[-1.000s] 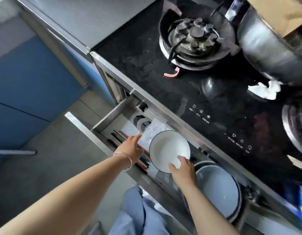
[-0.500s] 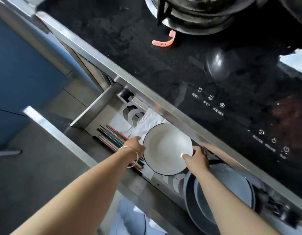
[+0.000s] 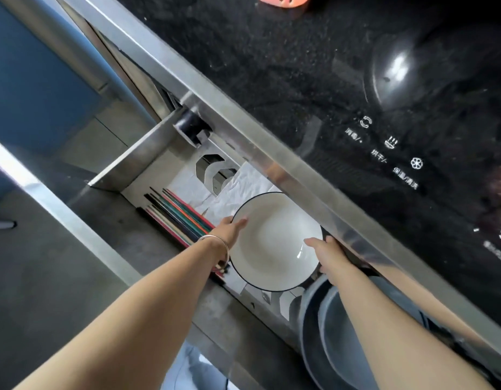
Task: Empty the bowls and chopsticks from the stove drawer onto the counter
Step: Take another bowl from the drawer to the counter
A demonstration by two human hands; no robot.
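The black glass stove top fills the upper right, its steel front edge running diagonally above the open stove drawer. At the drawer's right end lie stacked grey bowls. In its middle is the white bowl with a dark rim, held on both sides. The left hand grips the left rim, thumb laid inside. The right hand pinches the right rim, thumb inside, fingers hidden beneath. Coloured chopsticks lie in the drawer just left of the bowl, partly under the left wrist with its thin bangle.
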